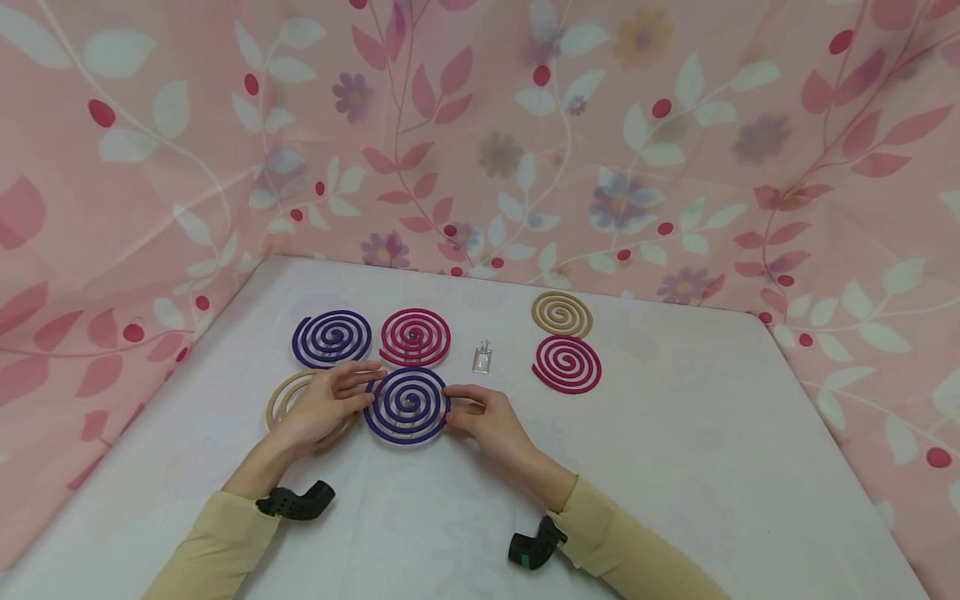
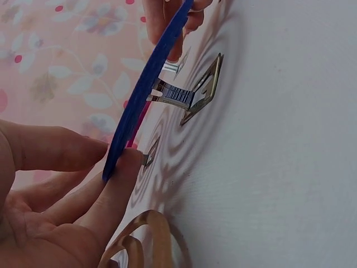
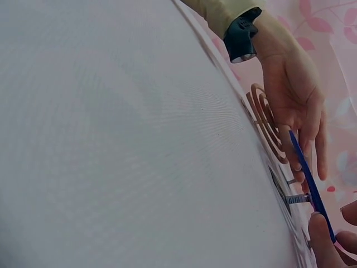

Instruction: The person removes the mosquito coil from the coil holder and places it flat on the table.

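Observation:
Both hands hold a dark blue mosquito coil [image 1: 411, 401] by opposite edges. My left hand [image 1: 315, 410] pinches its left edge, thumb on one face and fingers on the other in the left wrist view. On the right edge, my right hand [image 1: 495, 427] grips it between thumb and fingers. Beneath the coil stands a metal coil stand [image 2: 202, 92], its square base on the table and its upright strip reaching the coil's underside near the middle. A tan coil [image 2: 160, 240] lies partly hidden below my left hand.
Behind the held coil sit another dark blue coil [image 1: 337, 337] and a pink coil [image 1: 413, 337]. A loose metal stand [image 1: 482, 360] lies to their right. Farther right, a second tan coil [image 1: 562, 314] touches a second pink coil [image 1: 567, 363]. Floral cloth [image 1: 480, 150] walls the white table.

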`<act>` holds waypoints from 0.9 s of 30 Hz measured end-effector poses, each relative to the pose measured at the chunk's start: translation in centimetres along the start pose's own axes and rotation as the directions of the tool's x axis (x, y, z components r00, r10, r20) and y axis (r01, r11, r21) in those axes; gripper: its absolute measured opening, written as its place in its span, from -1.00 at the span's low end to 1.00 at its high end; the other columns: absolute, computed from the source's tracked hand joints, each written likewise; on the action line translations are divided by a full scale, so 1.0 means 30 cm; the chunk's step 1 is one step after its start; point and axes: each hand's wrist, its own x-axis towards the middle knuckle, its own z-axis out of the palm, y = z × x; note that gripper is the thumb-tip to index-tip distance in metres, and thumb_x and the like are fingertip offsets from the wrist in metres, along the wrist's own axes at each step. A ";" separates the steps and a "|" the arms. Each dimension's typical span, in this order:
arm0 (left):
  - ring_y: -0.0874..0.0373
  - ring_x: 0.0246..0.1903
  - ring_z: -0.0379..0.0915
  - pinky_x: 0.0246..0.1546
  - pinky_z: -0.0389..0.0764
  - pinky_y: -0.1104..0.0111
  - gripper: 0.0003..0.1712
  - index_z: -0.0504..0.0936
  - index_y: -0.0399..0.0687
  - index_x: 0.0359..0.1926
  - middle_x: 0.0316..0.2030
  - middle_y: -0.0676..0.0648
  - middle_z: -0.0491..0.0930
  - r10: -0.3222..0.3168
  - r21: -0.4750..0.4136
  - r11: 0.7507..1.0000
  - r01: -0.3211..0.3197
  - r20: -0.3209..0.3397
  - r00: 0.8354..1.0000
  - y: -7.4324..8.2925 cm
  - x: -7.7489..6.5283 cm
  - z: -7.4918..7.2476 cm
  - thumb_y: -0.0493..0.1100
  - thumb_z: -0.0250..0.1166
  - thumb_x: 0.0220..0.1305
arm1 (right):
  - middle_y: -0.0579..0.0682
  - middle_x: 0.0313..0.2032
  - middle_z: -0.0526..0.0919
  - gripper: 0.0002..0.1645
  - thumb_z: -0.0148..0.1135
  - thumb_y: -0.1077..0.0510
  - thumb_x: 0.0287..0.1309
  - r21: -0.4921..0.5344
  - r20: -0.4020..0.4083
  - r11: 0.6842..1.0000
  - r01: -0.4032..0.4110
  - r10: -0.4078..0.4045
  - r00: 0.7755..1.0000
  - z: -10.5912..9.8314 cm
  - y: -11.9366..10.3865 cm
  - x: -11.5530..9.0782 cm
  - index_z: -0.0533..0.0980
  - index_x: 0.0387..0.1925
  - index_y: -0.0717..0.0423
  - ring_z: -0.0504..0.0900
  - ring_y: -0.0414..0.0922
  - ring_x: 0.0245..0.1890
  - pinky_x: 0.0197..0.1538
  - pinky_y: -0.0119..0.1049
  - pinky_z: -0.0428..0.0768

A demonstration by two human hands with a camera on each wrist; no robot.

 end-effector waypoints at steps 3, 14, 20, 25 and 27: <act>-0.31 0.28 0.37 -0.05 0.57 0.59 -0.45 0.35 -0.38 0.35 0.27 -0.41 0.45 0.007 0.003 1.000 -0.007 0.000 1.000 0.002 0.000 -0.003 -0.41 0.18 0.37 | 0.21 -0.07 0.73 -0.54 0.19 0.32 0.28 0.005 0.000 1.000 0.005 -0.005 1.000 0.000 -0.001 -0.001 0.51 0.22 0.24 0.75 -0.08 -0.17 0.02 -0.28 0.68; -0.30 0.28 0.38 -0.02 0.55 0.61 -0.44 0.33 -0.38 0.36 0.27 -0.40 0.45 0.001 -0.005 1.000 -0.001 0.002 1.000 0.015 -0.005 -0.005 -0.39 0.18 0.38 | 0.21 -0.04 0.73 -0.54 0.18 0.30 0.31 0.015 -0.012 1.000 -0.003 0.004 1.000 0.000 -0.013 -0.010 0.51 0.23 0.21 0.76 0.00 -0.12 0.10 -0.18 0.67; -0.28 0.26 0.41 -0.07 0.59 0.57 -0.43 0.33 -0.35 0.38 0.29 -0.39 0.44 -0.005 -0.014 1.000 0.005 -0.002 1.000 0.013 -0.004 -0.004 -0.37 0.20 0.38 | 0.19 -0.06 0.74 -0.55 0.19 0.29 0.32 0.010 -0.017 1.000 -0.004 0.004 1.000 -0.004 -0.011 -0.011 0.51 0.23 0.18 0.75 0.00 -0.11 0.14 -0.15 0.65; -0.25 0.23 0.45 -0.10 0.63 0.53 -0.42 0.33 -0.34 0.38 0.28 -0.39 0.45 -0.011 -0.019 1.000 0.011 -0.009 1.000 0.012 -0.005 -0.003 -0.37 0.21 0.37 | 0.19 -0.12 0.76 -0.54 0.19 0.29 0.31 -0.001 -0.033 1.000 0.013 -0.013 0.999 -0.006 -0.014 -0.012 0.51 0.23 0.17 0.76 0.01 -0.12 0.12 -0.16 0.65; -0.20 0.21 0.48 -0.12 0.64 0.50 -0.42 0.34 -0.33 0.37 0.27 -0.39 0.46 -0.013 -0.019 1.000 0.013 -0.011 1.000 0.013 -0.005 -0.003 -0.36 0.21 0.37 | 0.19 -0.13 0.76 -0.53 0.19 0.30 0.29 0.004 -0.042 1.000 0.013 -0.012 0.999 -0.006 -0.015 -0.012 0.52 0.23 0.17 0.76 0.00 -0.13 0.11 -0.16 0.65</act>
